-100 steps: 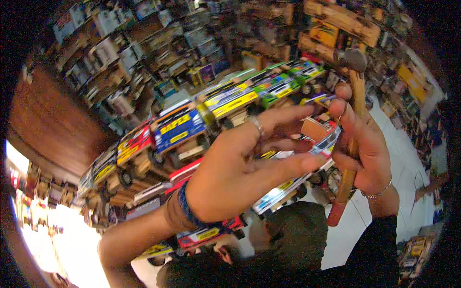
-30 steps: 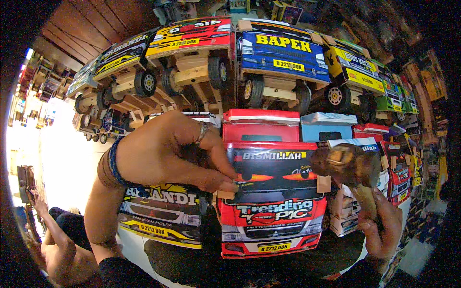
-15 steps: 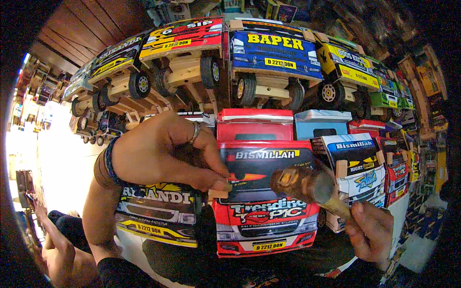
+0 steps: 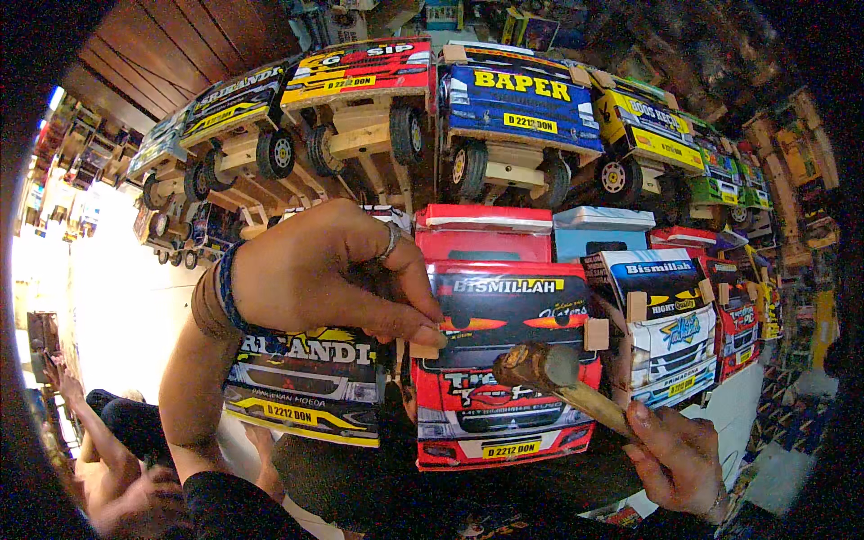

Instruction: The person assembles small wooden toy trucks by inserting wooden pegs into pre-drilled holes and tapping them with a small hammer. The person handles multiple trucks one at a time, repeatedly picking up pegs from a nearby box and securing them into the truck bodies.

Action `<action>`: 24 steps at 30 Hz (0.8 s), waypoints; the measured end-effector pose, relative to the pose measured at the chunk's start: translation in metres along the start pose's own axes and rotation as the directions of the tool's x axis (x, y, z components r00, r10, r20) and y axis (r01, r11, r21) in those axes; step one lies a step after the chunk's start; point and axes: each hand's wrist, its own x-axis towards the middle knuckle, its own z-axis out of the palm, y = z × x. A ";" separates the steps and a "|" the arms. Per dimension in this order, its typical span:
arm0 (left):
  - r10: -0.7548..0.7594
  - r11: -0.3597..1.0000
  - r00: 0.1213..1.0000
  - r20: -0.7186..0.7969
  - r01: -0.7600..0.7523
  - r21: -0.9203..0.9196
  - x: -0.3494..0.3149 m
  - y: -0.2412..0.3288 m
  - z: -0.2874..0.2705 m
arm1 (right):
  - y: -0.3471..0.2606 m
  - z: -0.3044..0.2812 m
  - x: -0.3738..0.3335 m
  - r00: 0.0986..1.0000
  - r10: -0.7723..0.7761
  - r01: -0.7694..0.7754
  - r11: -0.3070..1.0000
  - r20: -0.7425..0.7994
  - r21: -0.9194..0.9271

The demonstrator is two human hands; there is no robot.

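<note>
A red toy truck (image 4: 504, 441) with a black windscreen area stands front-on before me. At its left edge my left hand (image 4: 337, 279) is closed in a pinch on a small wooden block (image 4: 423, 350), thumb and finger against the truck's side. A similar wooden block (image 4: 597, 334) sticks out from the truck's right edge. My right hand (image 4: 675, 457) grips the handle of a mallet (image 4: 540, 367). The mallet's dark, worn head hangs in front of the truck's lower right part. Partly behind my left wrist stands a black and yellow toy truck (image 4: 301, 396).
A raised row of toy trucks, including a blue one (image 4: 522, 103) and a red one (image 4: 360, 72), spans the back. A white and blue toy truck (image 4: 666, 346) stands close on the right. Another person's arm (image 4: 99, 432) is at the far left.
The mallet has swung down and left, away from the truck's right edge, uncovering the wooden block there. My left hand keeps its pinch at the left edge. The view has shifted slightly.
</note>
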 end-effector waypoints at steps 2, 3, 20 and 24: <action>0.013 1.000 1.000 0.011 -0.013 -0.024 0.000 0.001 0.000 | -0.004 0.000 0.000 0.999 -0.033 0.032 0.999 -0.032 -0.024; -0.006 1.000 1.000 0.018 0.006 0.006 0.000 0.002 0.000 | -0.005 0.000 0.000 0.998 -0.049 0.047 0.998 -0.047 -0.035; 0.043 0.999 0.999 0.021 -0.043 -0.025 0.003 0.000 0.003 | -0.030 0.069 -0.003 0.954 0.268 -0.254 0.960 -0.135 0.115; -0.064 0.993 0.998 -0.008 0.063 -0.097 -0.001 -0.004 0.003 | -0.028 0.065 0.005 0.962 0.222 -0.211 0.974 -0.160 0.087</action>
